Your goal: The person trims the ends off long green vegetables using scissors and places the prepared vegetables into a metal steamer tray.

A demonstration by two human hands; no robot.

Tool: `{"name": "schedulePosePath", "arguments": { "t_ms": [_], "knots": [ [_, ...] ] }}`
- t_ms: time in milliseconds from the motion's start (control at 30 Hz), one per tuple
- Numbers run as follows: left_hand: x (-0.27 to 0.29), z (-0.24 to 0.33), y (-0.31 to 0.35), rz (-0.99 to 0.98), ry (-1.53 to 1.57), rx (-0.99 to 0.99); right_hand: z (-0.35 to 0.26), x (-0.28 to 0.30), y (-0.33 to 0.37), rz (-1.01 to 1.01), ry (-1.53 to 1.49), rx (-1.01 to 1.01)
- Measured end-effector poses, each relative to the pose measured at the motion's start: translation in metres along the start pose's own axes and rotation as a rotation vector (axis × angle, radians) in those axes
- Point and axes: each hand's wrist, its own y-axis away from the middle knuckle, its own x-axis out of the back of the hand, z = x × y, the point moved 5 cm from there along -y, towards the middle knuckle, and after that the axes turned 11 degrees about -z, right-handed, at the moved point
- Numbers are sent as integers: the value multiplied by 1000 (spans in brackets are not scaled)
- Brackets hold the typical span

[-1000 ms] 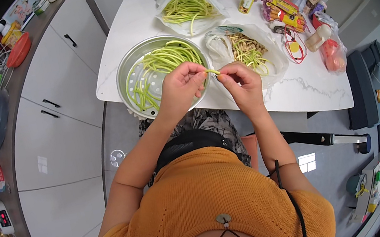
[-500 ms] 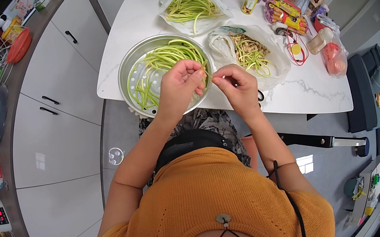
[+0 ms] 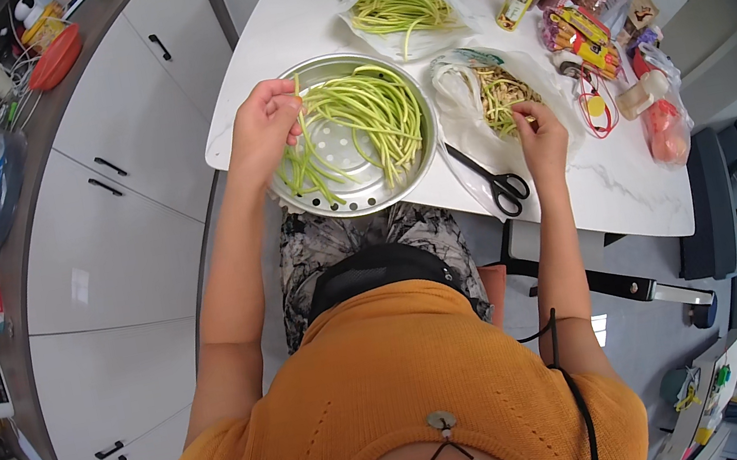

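Note:
My left hand [image 3: 264, 130] is over the left rim of a round metal basin [image 3: 433, 135] with a pattern of holes. Pinched in its fingers is a green stem, which looks like a garlic scape [image 3: 297, 88]. More garlic scapes [image 3: 367, 112] lie in the basin, long ones at the back and right, short pieces at the left. To the right, my right hand [image 3: 543, 135] hangs over an opened white plastic bag [image 3: 454, 87] of brownish and green scraps [image 3: 502, 91]. Its fingertips are pressed together; whatever they hold is too small to tell.
Black-handled scissors [image 3: 508, 191] lie at the table's front edge. Behind the basin, another bag holds long stems [image 3: 403, 5]. A yellow bottle [image 3: 518, 2], packaged food [image 3: 579, 35] and a red cord [image 3: 599, 112] crowd the right side. Cabinets [image 3: 113, 176] stand on the left.
My hands, close together over the basin's right front before, have moved apart. The left went left with a stem; the right went right to the scrap bag. The scissors now show fully.

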Motion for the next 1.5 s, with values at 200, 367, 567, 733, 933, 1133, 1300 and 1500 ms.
{"name": "schedulePosePath", "arguments": {
  "t_ms": [200, 367, 567, 733, 933, 1133, 1300, 1500],
  "knots": [
    [12, -17, -13, -14, -697, 118, -4, -3, -3, -24, 141, 47],
    [2, -25, -14, -17, -1286, 200, -49, -23, -1, -73, 71, 186],
    [5, -28, -12, 109, -1298, 77, -105, -49, 0, -229, 46, 373],
    [-4, -23, 0, 135, -1207, 40, -124, -85, 9, -371, 197, 438],
    [-28, -18, 16, 55, -1065, -23, -122, -117, 4, -395, 512, 361],
    [-29, -23, 19, 56, -1028, -47, -119, -86, -4, -311, 29, 292],
    [-32, -24, 16, 66, -1001, -108, -84, -76, -15, -526, -654, -56],
    [-49, -37, 10, -119, -435, -31, -75, -62, 6, -609, -1158, -330]
  ]
}}
